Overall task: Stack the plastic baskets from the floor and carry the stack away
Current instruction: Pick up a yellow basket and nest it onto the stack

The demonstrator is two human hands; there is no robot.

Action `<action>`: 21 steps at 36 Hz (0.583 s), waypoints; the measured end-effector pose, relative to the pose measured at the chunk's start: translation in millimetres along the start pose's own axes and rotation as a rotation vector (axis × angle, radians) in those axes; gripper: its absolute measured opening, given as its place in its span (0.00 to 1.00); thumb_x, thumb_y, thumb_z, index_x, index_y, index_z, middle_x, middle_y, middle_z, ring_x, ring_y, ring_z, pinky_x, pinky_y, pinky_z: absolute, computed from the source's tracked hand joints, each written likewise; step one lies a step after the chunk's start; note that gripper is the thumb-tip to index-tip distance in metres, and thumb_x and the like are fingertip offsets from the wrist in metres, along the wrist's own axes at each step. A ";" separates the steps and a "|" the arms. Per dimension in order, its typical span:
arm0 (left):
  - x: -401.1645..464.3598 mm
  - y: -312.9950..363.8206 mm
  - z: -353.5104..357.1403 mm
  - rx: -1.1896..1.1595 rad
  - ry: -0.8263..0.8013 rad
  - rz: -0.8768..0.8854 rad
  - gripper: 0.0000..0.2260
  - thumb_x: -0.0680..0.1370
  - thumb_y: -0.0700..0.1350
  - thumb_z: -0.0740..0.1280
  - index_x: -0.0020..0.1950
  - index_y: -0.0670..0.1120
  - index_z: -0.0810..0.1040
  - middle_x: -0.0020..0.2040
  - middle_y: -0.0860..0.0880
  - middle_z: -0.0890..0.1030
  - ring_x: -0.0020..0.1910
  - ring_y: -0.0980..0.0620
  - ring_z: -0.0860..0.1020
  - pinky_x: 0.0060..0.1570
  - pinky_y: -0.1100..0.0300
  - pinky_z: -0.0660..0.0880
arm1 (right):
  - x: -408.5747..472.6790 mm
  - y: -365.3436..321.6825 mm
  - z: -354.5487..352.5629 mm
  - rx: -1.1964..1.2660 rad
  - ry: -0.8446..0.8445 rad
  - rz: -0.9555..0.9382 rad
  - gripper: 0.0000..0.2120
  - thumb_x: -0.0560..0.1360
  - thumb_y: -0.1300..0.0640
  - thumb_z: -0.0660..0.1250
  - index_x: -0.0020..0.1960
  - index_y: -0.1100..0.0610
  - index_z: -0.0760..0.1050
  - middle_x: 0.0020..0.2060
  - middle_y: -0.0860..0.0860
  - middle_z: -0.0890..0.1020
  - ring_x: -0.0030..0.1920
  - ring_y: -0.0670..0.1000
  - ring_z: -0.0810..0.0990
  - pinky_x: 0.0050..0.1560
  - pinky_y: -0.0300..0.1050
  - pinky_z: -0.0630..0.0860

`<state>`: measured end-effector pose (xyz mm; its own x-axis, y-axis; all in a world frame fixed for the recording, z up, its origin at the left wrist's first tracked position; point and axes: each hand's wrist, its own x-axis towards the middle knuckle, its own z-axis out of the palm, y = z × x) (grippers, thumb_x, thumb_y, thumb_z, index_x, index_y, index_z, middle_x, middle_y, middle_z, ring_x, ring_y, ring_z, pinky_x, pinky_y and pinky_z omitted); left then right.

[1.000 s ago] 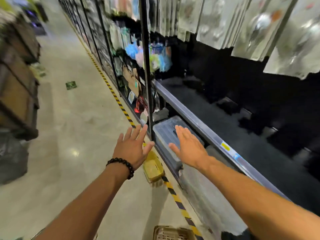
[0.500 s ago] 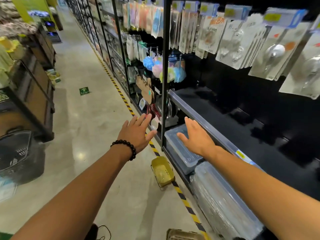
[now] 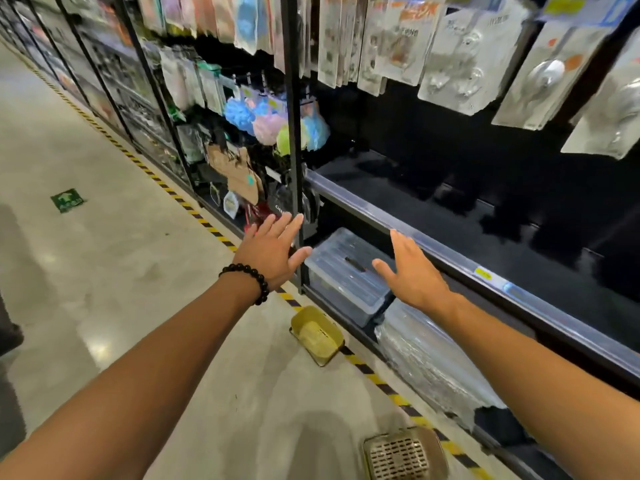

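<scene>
Baskets lie on the floor, below both hands and nearer to the person than the fingertips reach. Closest in is the brown basket (image 3: pixel 403 453), right at the bottom edge of the view, down under the right arm. A bit farther out sits the yellow basket (image 3: pixel 318 335), beside the striped floor tape (image 3: pixel 388 389), low between the two wrists; its long side runs away from the person, along the shelf. Farthest out are the hands. The left hand (image 3: pixel 272 252) and the right hand (image 3: pixel 414 273) are both spread flat, fingers straight, holding nothing (they hang in the air, well above the floor). I think both hands must drop down and pull back; the left looks a little nearer the yellow one.
</scene>
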<state>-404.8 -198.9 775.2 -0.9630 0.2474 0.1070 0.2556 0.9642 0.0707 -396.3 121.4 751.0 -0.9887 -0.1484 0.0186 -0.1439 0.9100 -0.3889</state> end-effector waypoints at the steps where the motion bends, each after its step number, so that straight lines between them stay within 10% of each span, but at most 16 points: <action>1: 5.4 -3.5 2.0 -0.005 -0.007 0.015 0.35 0.80 0.70 0.42 0.84 0.55 0.49 0.83 0.51 0.56 0.80 0.45 0.54 0.76 0.42 0.58 | 0.5 0.9 0.8 0.001 0.004 0.016 0.40 0.84 0.36 0.60 0.86 0.57 0.49 0.84 0.54 0.57 0.84 0.55 0.55 0.81 0.55 0.59; 21: 154.7 -112.7 49.9 0.055 -0.047 0.156 0.32 0.82 0.67 0.47 0.82 0.51 0.58 0.78 0.48 0.67 0.75 0.44 0.64 0.71 0.44 0.67 | 149.7 -18.6 89.0 -0.048 -0.044 0.190 0.38 0.85 0.39 0.58 0.86 0.59 0.49 0.84 0.56 0.58 0.83 0.58 0.54 0.80 0.57 0.60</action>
<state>-586.8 -264.6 734.3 -0.9153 0.3974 0.0659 0.3984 0.9172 0.0027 -538.0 47.9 679.0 -0.9957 0.0116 -0.0918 0.0420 0.9405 -0.3373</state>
